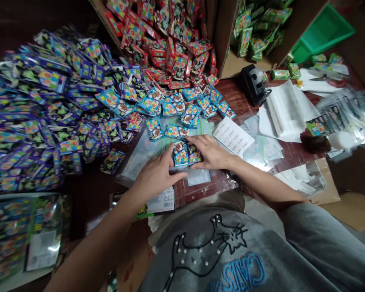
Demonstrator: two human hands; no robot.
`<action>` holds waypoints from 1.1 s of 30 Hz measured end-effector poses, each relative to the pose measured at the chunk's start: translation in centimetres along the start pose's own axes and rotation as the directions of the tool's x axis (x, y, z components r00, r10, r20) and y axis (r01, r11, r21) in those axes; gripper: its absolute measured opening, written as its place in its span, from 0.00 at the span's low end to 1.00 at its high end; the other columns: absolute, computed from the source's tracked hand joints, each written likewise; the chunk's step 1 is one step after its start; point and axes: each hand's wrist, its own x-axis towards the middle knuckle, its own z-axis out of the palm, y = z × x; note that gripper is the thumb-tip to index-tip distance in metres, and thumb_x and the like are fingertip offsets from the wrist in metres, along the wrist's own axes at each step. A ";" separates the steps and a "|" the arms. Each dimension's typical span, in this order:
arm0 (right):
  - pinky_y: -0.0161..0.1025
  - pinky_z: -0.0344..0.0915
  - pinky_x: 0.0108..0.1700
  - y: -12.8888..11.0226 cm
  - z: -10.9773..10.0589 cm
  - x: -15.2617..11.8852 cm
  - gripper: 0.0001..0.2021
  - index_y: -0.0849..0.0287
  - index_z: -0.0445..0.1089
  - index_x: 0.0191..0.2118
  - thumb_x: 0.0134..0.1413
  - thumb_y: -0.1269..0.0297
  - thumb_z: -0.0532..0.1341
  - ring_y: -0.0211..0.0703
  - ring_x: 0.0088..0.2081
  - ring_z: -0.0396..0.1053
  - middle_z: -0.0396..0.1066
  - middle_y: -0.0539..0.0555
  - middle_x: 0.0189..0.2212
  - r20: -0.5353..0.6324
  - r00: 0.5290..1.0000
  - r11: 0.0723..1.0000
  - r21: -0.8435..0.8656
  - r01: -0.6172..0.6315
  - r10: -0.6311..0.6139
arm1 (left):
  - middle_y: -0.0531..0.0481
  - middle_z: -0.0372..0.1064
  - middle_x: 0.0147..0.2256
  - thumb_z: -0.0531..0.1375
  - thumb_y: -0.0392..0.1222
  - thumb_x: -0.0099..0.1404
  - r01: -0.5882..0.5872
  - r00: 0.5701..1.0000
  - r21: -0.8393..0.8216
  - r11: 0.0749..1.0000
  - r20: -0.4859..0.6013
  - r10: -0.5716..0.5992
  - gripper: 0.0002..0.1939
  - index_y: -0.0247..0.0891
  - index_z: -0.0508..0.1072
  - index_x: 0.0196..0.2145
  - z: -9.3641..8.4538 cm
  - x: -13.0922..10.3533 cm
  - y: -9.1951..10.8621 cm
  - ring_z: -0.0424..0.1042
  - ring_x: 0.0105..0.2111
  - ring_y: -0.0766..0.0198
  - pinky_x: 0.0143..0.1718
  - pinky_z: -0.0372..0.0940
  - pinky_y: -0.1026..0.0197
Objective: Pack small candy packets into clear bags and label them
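Between my two hands a blue candy packet point(181, 154) and a purple packet point(194, 154) stand side by side on clear plastic bags. My left hand point(158, 172) is at the blue packet's left edge, thumb and fingers apart. My right hand point(208, 152) curls around the purple packet, fingers over its top and thumb at its lower edge. Just above them lies another blue packet point(177, 131), with more blue packets point(190, 115) beyond. A white label sheet point(233, 137) is to the right of my right hand.
Purple packets point(63, 109) are heaped at the left. Cardboard boxes hold red packets point(167, 36) and green packets point(258, 32). A black tape dispenser point(254, 85), white paper point(286, 107), a bottle point(328, 142) and a green bin point(325, 34) are at the right.
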 end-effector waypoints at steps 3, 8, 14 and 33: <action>0.66 0.64 0.62 -0.2 -0.1 0.3 0.56 0.64 0.53 0.78 0.58 0.30 0.67 0.72 0.64 0.63 0.65 0.73 0.69 0.027 0.999 0.998 -0.050 -0.024 0.026 | 0.41 0.81 0.47 0.74 0.55 0.61 0.025 0.997 0.003 1.000 0.079 -0.025 0.59 0.35 0.49 0.78 -0.7 0.7 -1.2 0.81 0.47 0.45 0.46 0.71 0.51; 0.63 0.60 0.61 -0.6 0.5 0.5 0.53 0.62 0.55 0.78 0.59 0.30 0.66 0.70 0.62 0.63 0.69 0.70 0.68 0.008 1.000 0.994 -0.107 0.011 -0.010 | 0.39 0.81 0.51 0.74 0.54 0.60 0.015 0.998 0.053 0.998 0.057 -0.019 0.45 0.38 0.65 0.69 -1.0 2.9 0.1 0.81 0.49 0.43 0.48 0.71 0.50; 0.61 0.58 0.64 -1.4 -0.3 -0.5 0.43 0.59 0.63 0.73 0.60 0.39 0.69 0.65 0.61 0.65 0.74 0.64 0.63 -0.049 0.996 0.994 -0.086 0.072 -0.076 | 0.34 0.77 0.58 0.77 0.56 0.55 -0.076 0.997 0.125 0.989 -0.019 0.079 0.52 0.37 0.63 0.70 -0.5 -1.6 0.2 0.77 0.58 0.37 0.58 0.69 0.42; 0.59 0.59 0.61 -7.7 1.1 -4.3 0.34 0.53 0.67 0.67 0.65 0.37 0.66 0.58 0.55 0.66 0.76 0.58 0.59 -0.234 0.955 0.982 -0.104 0.159 -0.180 | 0.30 0.74 0.57 0.73 0.59 0.60 0.013 0.936 0.222 0.975 -0.344 0.066 0.46 0.36 0.67 0.69 1.8 -13.7 -2.5 0.76 0.54 0.36 0.55 0.71 0.41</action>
